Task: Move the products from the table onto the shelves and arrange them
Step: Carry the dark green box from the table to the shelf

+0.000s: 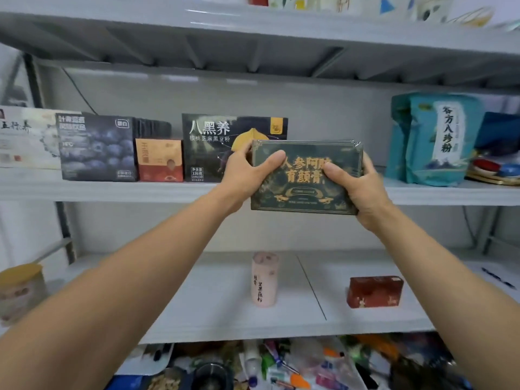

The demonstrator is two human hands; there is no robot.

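I hold a dark green box with gold lettering [302,190] upright in front of the middle shelf [112,190]. My left hand [247,175] grips its left edge and my right hand [354,190] grips its right edge, thumbs across the front. The box hangs at the shelf's front lip, just right of a black box with white lettering [213,142]. On that shelf also stand a blueberry box [97,147], a small orange box [159,160] and teal pouches [433,142].
The lower shelf [211,305] carries a pink cylinder [264,280], a red box [375,291] and a gold-lidded jar [21,291] at far left. Below, a table [281,367] is cluttered with mixed products. The top shelf [253,32] holds more packages.
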